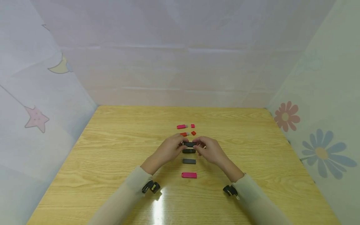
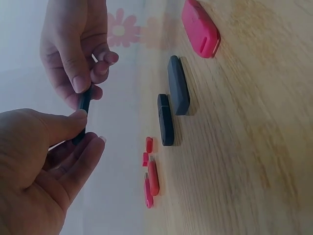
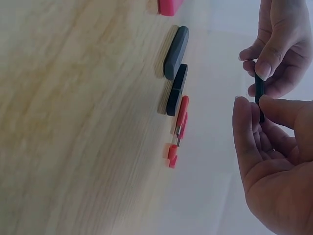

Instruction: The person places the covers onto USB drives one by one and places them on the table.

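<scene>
Both hands pinch a dark USB stick (image 1: 189,144) by its ends, lifted above the table. My left hand (image 1: 168,149) grips its left end between thumb and fingers, while my right hand (image 1: 211,151) holds the right end the same way. In the left wrist view the stick (image 2: 84,104) shows as a thin dark edge between the fingertips; no gap between cap and body can be made out. Just nearer than the hands lies a black capped USB stick (image 1: 189,151), then a dark grey one (image 1: 189,161) and a pink one (image 1: 189,175).
Beyond the hands lie a red USB stick (image 1: 184,134) with its metal plug bare, its red cap (image 1: 193,133) beside it, and a pink uncapped stick (image 1: 181,127) with its pink cap (image 1: 192,126). The wooden table (image 1: 118,150) meets fabric walls at its back and sides.
</scene>
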`<state>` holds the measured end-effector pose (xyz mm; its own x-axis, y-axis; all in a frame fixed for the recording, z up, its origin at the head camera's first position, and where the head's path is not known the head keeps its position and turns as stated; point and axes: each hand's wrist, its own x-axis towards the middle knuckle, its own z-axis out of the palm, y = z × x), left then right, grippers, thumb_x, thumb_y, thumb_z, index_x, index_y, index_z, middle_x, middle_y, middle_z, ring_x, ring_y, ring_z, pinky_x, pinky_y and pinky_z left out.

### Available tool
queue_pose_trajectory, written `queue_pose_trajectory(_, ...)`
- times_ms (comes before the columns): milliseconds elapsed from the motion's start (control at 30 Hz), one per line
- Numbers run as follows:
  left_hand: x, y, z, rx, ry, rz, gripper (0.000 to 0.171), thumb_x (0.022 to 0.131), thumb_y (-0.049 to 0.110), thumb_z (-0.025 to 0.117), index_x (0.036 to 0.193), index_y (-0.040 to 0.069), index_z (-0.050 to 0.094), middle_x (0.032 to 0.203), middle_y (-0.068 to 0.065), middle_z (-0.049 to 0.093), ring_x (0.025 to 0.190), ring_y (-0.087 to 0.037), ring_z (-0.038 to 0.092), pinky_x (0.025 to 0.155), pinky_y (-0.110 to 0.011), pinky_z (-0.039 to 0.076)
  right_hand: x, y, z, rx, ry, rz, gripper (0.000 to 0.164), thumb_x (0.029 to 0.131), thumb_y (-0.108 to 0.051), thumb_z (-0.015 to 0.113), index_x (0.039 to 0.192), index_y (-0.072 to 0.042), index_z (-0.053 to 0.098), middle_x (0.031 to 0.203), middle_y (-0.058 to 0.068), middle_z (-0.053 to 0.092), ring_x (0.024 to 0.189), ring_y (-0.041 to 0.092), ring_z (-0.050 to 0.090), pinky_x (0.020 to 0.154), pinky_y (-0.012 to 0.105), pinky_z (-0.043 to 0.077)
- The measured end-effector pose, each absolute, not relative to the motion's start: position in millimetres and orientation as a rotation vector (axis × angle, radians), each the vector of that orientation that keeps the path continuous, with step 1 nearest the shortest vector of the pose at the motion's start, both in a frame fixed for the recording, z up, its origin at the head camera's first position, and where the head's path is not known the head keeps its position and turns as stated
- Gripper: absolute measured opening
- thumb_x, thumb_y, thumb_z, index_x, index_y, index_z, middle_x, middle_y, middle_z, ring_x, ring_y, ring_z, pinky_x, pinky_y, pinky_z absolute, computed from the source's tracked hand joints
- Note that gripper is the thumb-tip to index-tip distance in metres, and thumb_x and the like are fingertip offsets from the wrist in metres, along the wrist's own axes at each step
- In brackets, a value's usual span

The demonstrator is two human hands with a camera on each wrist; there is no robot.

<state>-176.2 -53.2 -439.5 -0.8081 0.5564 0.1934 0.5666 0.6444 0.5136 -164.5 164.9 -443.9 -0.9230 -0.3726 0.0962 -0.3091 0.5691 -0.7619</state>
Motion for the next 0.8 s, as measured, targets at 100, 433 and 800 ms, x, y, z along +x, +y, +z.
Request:
queue_pose_trajectory(100,-180,-53,-441,-0.960,-2.825,-0.886,0.022,0.097,0.016,0.069,0.117,0.006,0.070,0.109,-0.006,0.068,0.090,-0.015,0.065,0.077,-0.027,0.055,-169,164,-446,-0.607,2.744,-1.262,0.025,0.099,-0.014,0.068,0.121,-0.004,0.068,0.090,0.005,0.069,0.074,0.028,0.069,0.058,0.027,0.049)
queue_pose_trajectory(433,-195,-51,-449,-0.923,-2.908,-0.884,0.021,0.097,0.017,0.070,0.116,0.008,0.071,0.102,-0.003,0.068,0.082,-0.012,0.059,0.072,-0.025,0.052,-181,161,-451,-0.581,2.784,-1.153,0.023,0.098,-0.013,0.068,0.120,-0.006,0.069,0.097,0.003,0.069,0.071,0.014,0.064,0.060,0.027,0.050)
queue_pose_trajectory(800,-208,-47,-457,-0.855,-3.016,-0.900,0.024,0.099,0.020,0.068,0.120,0.010,0.071,0.109,-0.002,0.069,0.090,-0.013,0.064,0.078,-0.027,0.054,-193,159,-457,-0.528,2.819,-1.020,0.024,0.098,-0.015,0.068,0.121,-0.007,0.069,0.100,0.003,0.069,0.081,0.014,0.061,0.067,0.029,0.052)
